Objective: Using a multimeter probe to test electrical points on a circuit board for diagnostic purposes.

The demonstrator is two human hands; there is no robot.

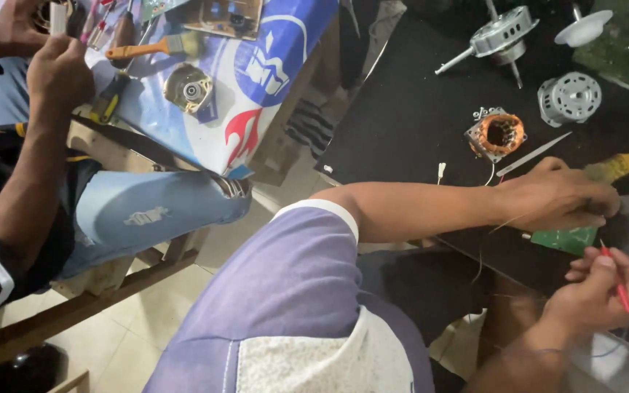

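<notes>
Green board (566, 240) lies on the black desk (402, 116), partly under the left hand (558, 196), whose fingers are curled down onto it. Right hand (598, 291), just below, has its fingers clamped on a red probe (620, 287). Copper coil (496, 135) and tweezers (533, 154) sit beyond. Another person's hands work at the far left.

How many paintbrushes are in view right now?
2. One orange-handled paintbrush lies on the blue table by the other person; one yellow-handled paintbrush lies on the black bench beside the left hand. Others may be hidden.
</notes>
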